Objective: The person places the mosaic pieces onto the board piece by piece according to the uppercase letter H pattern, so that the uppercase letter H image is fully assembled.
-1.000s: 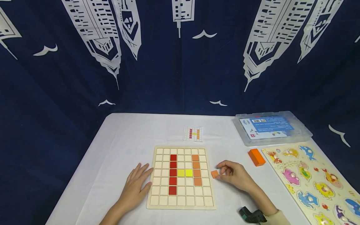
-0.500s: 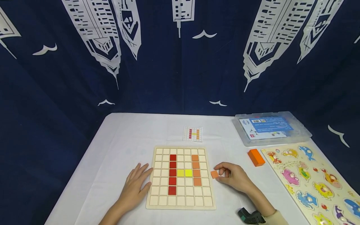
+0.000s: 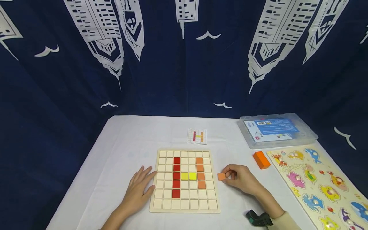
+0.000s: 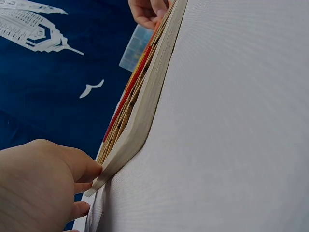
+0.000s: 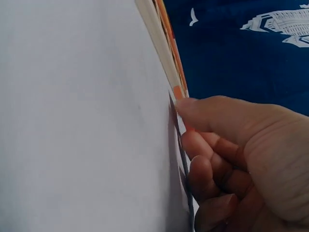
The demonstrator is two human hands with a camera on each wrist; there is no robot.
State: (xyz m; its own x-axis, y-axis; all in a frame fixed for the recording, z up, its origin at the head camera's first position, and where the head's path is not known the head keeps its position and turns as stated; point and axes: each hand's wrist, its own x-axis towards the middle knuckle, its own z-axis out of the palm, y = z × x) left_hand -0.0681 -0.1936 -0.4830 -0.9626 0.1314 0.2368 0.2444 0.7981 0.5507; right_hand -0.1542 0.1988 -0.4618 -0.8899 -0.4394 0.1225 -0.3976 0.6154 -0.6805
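My right hand (image 3: 240, 179) pinches a small orange square tile (image 3: 221, 176) between thumb and fingers, just right of the wooden grid board (image 3: 184, 207). In the right wrist view the tile (image 5: 177, 92) shows at the thumb tip, near the board's edge. My left hand (image 3: 137, 191) lies with straight fingers along the board's left edge; its fingertips touch that edge in the left wrist view. On the board stand a column of red tiles (image 3: 176, 175), two yellow tiles (image 3: 188, 176) and a column of orange tiles (image 3: 200, 172).
A small pattern card (image 3: 197, 136) lies behind the board. To the right are an orange block (image 3: 261, 160), a clear plastic case (image 3: 280, 131) and an animal puzzle board (image 3: 319, 188). A black device (image 3: 258, 219) sits by the right wrist.
My right hand has shifted very slightly right, away from the board, and the tile in it has turned a little. The left hand has stayed in place.
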